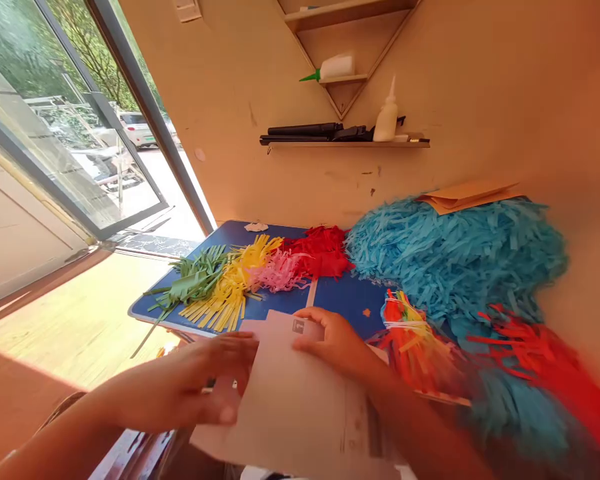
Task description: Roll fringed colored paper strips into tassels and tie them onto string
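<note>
A pale cardboard carton (295, 393) with flaps and a small printed icon near its top is tilted in front of me, over the near edge of the table. My right hand (333, 337) grips its upper right edge, with the thumb on the near face and the fingers over the top. On the left side, my left hand (215, 373) is curled round a flap, its thumb against the card. The left fingers are partly hidden and blurred by motion. Behind the carton, the blue table (340, 300) bears heaps of shredded paper.
Green (200, 277), yellow (245, 273), pink (280, 270) and red paper strips (325, 250) lie along the table. A large blue paper heap (460, 253) with an orange folder (470, 195) stands at right, near a tied multicoloured bundle (410, 333). A wall shelf (350, 145) holds a bottle (387, 120).
</note>
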